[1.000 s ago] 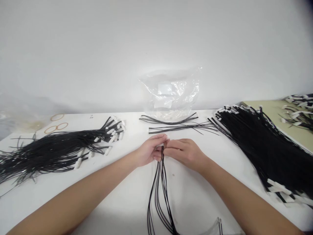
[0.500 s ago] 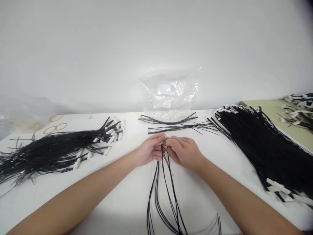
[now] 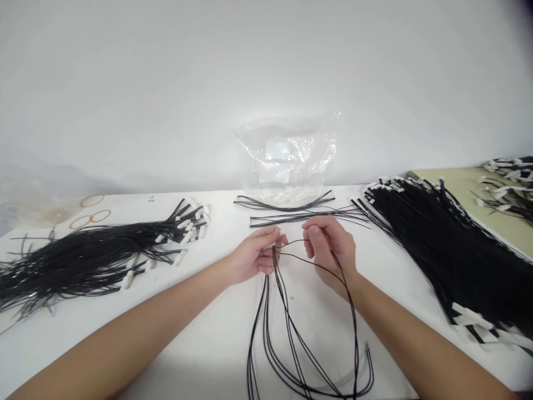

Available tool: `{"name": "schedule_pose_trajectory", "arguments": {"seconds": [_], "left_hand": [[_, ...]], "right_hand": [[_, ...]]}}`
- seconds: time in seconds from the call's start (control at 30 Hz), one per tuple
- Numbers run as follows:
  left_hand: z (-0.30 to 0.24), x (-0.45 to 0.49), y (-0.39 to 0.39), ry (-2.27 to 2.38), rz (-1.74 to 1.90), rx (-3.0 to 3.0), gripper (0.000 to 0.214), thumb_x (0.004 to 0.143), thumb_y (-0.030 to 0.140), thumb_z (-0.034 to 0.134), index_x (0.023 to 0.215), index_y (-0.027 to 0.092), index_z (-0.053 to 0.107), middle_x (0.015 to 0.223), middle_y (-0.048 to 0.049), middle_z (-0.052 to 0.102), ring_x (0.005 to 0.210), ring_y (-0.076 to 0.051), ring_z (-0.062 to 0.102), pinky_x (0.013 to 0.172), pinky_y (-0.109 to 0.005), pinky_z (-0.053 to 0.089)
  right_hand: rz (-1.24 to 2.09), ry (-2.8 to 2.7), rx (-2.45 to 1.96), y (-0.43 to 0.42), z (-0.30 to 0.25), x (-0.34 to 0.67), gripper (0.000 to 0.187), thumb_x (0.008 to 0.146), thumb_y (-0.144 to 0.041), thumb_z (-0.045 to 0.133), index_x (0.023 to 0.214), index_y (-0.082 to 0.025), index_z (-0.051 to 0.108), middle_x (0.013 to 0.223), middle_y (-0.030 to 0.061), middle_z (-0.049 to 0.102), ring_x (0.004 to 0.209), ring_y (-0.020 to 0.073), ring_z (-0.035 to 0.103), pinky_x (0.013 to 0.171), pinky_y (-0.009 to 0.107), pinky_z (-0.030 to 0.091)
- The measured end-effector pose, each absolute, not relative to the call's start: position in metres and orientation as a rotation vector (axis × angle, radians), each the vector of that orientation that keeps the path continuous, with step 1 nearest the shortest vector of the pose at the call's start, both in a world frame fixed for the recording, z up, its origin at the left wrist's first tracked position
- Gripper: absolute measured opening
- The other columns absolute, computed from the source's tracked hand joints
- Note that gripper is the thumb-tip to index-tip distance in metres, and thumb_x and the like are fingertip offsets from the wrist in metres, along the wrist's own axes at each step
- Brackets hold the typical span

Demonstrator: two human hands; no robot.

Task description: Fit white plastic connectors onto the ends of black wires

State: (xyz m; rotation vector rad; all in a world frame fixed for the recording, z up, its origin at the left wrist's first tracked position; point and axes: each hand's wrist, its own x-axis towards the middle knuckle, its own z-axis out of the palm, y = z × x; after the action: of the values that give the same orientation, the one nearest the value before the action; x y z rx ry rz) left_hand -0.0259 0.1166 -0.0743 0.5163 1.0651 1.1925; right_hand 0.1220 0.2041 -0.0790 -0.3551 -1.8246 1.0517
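Observation:
My left hand (image 3: 259,253) is closed, pinching the end of a bundle of thin black wires (image 3: 287,311); a small white piece shows at its fingertips, mostly hidden. The wires hang from these fingers and loop down over the white table. To the right, my right hand (image 3: 331,244) is closed with a single black wire (image 3: 296,241) running into its curled fingers from the left hand. Another wire (image 3: 325,268) bows below it, crossing in front of the right wrist. Just behind the hands lie loose black wires (image 3: 287,218) in two rows.
Black cables with white connectors (image 3: 125,244) are heaped on the left, and a larger pile (image 3: 449,250) lies on the right. A clear plastic bag (image 3: 308,155) leans on the wall. Rubber bands (image 3: 91,201) lie at back left. More cables (image 3: 506,194) rest on a yellowish surface.
My right hand has moved right, away from the left hand, drawing a black wire out sideways. My left hand has stayed nearly in place with the bundle. The hanging wires have spread to the right.

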Motion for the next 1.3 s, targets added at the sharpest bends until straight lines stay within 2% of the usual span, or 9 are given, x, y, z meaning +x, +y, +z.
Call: {"name": "schedule_pose_trajectory", "arguments": {"seconds": [0.17,0.33,0.47,0.73,0.87,0.97,1.07,1.17,1.3], "left_hand": [[-0.077,-0.027,0.117,1.054,1.177,0.533,0.027,0.081,0.042,0.054,0.080,0.015,0.052,0.065,0.0048,0.029,0.041,0.000,0.019,0.040,-0.018,0.012],[-0.076,-0.027,0.116,1.044,1.189,0.529,0.025,0.080,0.039,0.057,0.080,0.014,0.053,0.073,0.0038,0.034,0.041,0.001,0.022,0.040,-0.018,0.012],[-0.076,-0.027,0.115,1.050,1.185,0.531,0.025,0.080,0.039,0.056,0.080,0.014,0.054,0.075,0.0034,0.035,0.041,0.001,0.024,0.040,-0.018,0.014],[-0.077,-0.029,0.116,1.071,1.185,0.496,0.027,0.078,0.040,0.059,0.080,0.014,0.054,0.072,0.0036,0.034,0.041,0.001,0.021,0.039,-0.018,0.014],[-0.076,-0.029,0.117,1.081,1.180,0.485,0.027,0.078,0.040,0.058,0.080,0.014,0.054,0.069,0.0035,0.032,0.042,0.000,0.021,0.039,-0.018,0.012],[-0.076,-0.028,0.117,1.083,1.183,0.490,0.026,0.079,0.041,0.057,0.080,0.015,0.054,0.068,0.0036,0.030,0.043,0.000,0.021,0.040,-0.018,0.012],[-0.077,-0.028,0.117,1.088,1.180,0.494,0.025,0.080,0.041,0.056,0.081,0.016,0.053,0.062,0.0048,0.023,0.043,-0.001,0.020,0.040,-0.018,0.013],[-0.077,-0.028,0.117,1.083,1.180,0.508,0.023,0.082,0.041,0.054,0.084,0.018,0.052,0.061,0.0050,0.022,0.043,-0.002,0.018,0.040,-0.017,0.013],[-0.075,-0.027,0.116,1.070,1.179,0.499,0.021,0.082,0.042,0.053,0.085,0.021,0.048,0.060,0.0051,0.024,0.042,-0.002,0.017,0.040,-0.017,0.013]], "right_hand": [[1.292,-1.527,-0.358,0.215,-0.056,0.130,0.023,0.088,-0.035,0.047,0.075,-0.017,0.052,0.050,-0.0055,0.043,0.040,0.0050,0.042,0.039,0.019,0.033],[1.407,-1.215,-0.398,0.238,-0.036,0.145,0.032,0.085,-0.043,0.049,0.066,-0.018,0.048,0.045,-0.0059,0.037,0.039,0.0075,0.040,0.039,0.024,0.035],[1.488,-1.122,-0.386,0.251,-0.024,0.158,0.031,0.084,-0.042,0.048,0.063,-0.020,0.044,0.042,-0.0062,0.031,0.039,0.0077,0.035,0.041,0.025,0.034],[1.614,-0.868,-0.571,0.264,-0.001,0.186,0.028,0.082,-0.041,0.046,0.060,-0.023,0.044,0.038,-0.0056,0.016,0.038,0.0087,0.020,0.042,0.024,0.026],[1.615,-0.929,-0.646,0.280,-0.001,0.202,0.035,0.082,-0.055,0.043,0.065,-0.025,0.046,0.040,-0.0057,0.012,0.035,0.0079,0.012,0.037,0.022,0.013],[1.649,-1.074,-0.725,0.285,-0.004,0.201,0.054,0.076,-0.076,0.028,0.075,-0.026,0.050,0.044,-0.0063,0.013,0.034,0.0072,0.010,0.035,0.023,0.005],[1.750,-1.236,-0.806,0.277,-0.013,0.182,0.062,0.072,-0.081,0.021,0.081,-0.025,0.045,0.049,-0.0068,0.019,0.036,0.0059,0.010,0.033,0.022,0.005],[1.805,-1.513,-0.917,0.260,-0.031,0.157,0.043,0.081,-0.066,0.032,0.078,-0.024,0.037,0.053,-0.0064,0.027,0.039,0.0053,0.014,0.034,0.019,0.009],[1.489,-1.991,-0.787,0.233,-0.056,0.138,0.029,0.089,-0.048,0.034,0.077,-0.021,0.039,0.063,-0.0035,0.040,0.050,0.0060,0.031,0.042,0.018,0.025]]}}
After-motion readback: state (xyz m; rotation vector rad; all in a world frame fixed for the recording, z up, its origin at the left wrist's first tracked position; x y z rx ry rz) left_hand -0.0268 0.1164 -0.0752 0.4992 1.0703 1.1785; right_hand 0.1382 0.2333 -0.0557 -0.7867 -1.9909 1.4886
